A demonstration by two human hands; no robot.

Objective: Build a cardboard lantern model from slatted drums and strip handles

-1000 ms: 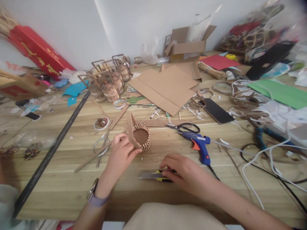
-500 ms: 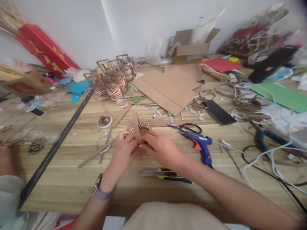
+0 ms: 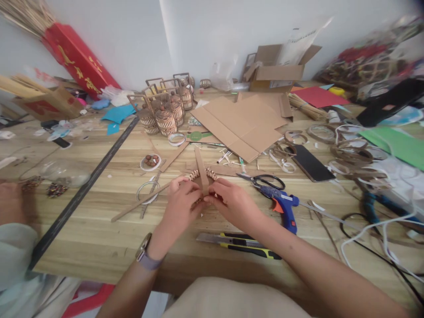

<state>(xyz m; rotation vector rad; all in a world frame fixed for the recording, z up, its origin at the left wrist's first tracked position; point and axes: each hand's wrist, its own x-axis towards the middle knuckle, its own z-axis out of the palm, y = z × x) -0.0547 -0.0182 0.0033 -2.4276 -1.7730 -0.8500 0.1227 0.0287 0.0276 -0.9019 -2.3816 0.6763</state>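
Inward from the desk's [image 3: 115, 247] front edge, the left hand [image 3: 181, 204] is pinching a cardboard strip [image 3: 200, 170] at a round striped basket [image 3: 211, 174], while the right hand [image 3: 236, 204] is curling alongside, its grip indiscernible.

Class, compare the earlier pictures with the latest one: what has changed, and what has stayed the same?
The right hand has left the knife and moved forward and left to the cardboard strip and round basket. The strip now shows its flat side. The left hand stayed at the strip; the glue gun and scissors stayed put.
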